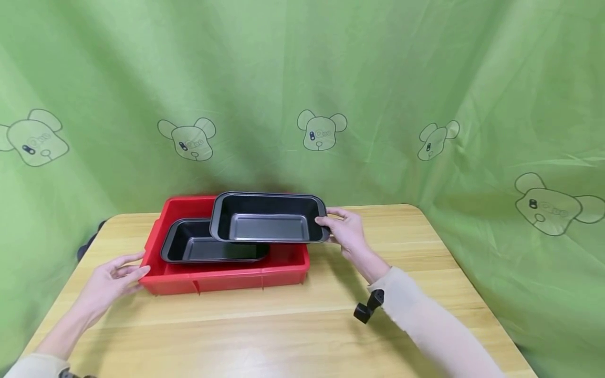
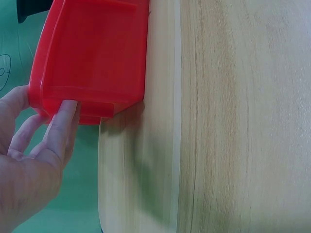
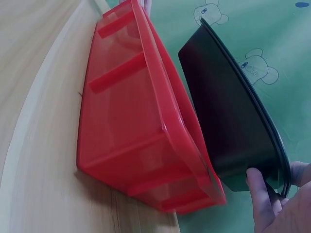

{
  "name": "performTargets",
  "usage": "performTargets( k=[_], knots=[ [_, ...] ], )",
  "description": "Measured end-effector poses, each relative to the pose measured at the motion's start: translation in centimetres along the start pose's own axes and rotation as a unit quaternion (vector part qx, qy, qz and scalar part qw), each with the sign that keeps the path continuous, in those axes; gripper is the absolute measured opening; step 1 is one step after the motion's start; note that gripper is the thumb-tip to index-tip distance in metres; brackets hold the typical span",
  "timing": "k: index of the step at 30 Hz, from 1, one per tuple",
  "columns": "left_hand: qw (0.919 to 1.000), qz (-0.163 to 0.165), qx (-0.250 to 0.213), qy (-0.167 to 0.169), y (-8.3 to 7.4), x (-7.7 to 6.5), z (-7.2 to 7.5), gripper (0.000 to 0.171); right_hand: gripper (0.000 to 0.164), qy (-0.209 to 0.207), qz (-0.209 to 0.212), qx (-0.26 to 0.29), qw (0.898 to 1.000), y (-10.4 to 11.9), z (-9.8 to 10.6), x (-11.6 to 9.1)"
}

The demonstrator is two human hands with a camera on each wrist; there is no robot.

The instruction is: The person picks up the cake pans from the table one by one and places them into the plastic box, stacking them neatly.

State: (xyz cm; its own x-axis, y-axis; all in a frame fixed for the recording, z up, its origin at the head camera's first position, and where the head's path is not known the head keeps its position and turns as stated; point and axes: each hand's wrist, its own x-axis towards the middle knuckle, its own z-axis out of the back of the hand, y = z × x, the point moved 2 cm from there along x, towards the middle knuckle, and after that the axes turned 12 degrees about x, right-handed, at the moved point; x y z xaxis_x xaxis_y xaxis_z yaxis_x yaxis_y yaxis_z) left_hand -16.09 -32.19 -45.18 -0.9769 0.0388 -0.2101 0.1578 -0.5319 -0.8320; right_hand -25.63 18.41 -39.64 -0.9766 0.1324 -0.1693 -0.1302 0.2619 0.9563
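Observation:
A black loaf pan (image 1: 269, 227) is raised over the right part of a red plastic bin (image 1: 231, 279), its inside toward the head camera. My right hand (image 1: 347, 231) grips the pan's right end, thumb over the rim and fingers underneath. From the right wrist view, the loaf pan (image 3: 228, 111) shows its dark outer side above the bin's rim. Lower down, a second black loaf pan (image 1: 208, 249) lies inside the bin, partly covered by the raised one. At the bin's left end my left hand (image 1: 111, 278) holds the rim, fingers against the outer wall (image 2: 92, 92).
The bin stands on a wooden table (image 1: 283, 336), near its back edge. Behind and to the right hangs a green curtain (image 1: 378, 68) with printed bear heads. A small black device (image 1: 369, 307) is strapped at the right wrist.

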Motion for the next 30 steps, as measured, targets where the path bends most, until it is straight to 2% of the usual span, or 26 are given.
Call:
performTargets(
  k=[24,30],
  knots=[
    [1.0000,-0.008,-0.004,0.001,-0.2,0.1,0.2,0.071,0.039,0.007,0.005,0.011,1.000,-1.9,-5.2,-0.4],
    [1.0000,0.000,-0.001,0.003,0.1,0.1,0.0,0.073,0.036,0.009,0.003,0.015,1.000,-2.5,-6.5,-0.4]
  ],
)
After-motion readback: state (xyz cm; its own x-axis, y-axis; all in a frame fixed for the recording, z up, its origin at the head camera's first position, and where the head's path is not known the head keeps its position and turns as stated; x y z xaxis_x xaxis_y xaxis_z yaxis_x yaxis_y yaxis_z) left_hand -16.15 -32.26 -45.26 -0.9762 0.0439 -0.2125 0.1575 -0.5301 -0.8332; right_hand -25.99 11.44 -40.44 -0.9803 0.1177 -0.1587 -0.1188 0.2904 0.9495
